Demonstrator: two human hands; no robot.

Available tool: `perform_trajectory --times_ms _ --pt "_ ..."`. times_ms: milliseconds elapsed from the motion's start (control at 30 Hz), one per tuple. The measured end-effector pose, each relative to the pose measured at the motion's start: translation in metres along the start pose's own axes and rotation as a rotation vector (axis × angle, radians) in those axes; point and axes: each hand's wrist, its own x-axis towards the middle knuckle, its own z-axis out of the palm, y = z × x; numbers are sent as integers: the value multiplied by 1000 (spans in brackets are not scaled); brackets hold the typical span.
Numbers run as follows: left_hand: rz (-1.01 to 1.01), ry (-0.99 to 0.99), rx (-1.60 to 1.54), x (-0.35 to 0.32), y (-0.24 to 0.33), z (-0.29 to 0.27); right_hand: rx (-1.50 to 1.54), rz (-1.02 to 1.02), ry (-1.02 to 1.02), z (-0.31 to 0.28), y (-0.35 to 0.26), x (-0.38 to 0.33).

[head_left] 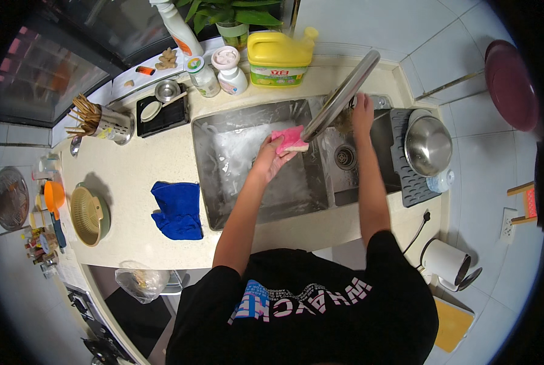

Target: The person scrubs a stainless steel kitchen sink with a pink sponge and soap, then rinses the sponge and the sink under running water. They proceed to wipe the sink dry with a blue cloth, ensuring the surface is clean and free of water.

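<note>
Left hand (pixel 273 159) has a pink sponge (pixel 288 139) pinched by the tap spout (pixel 339 97), over the sink (pixel 210 182) — rinsing, I reckon. Right hand (pixel 363 114) sits at its two o'clock, grip unclear — next move probably wants a steady squeeze.

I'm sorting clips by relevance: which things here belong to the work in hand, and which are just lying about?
Apparently in use:
pink sponge, held in the left fingers
faucet, right fingers near it
sink, suds in its larger basin

Apparently lying about:
blue cloth
colander
metal bowl
potted plant
</note>
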Motion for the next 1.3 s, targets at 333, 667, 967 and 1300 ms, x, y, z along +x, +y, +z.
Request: perform_trajectory --times_ms 333,667,967,1300 --pt "-109 48 92 13 5 13 -610 -103 -597 18 41 92" --pt "-73 91 134 12 -5 5 376 185 -307 -14 -6 -88" --pt "-227 47 198 9 -27 -22 479 634 -744 -3 -29 -167" --pt "-163 144 222 6 -26 -17 524 525 -860 2 -51 -152"
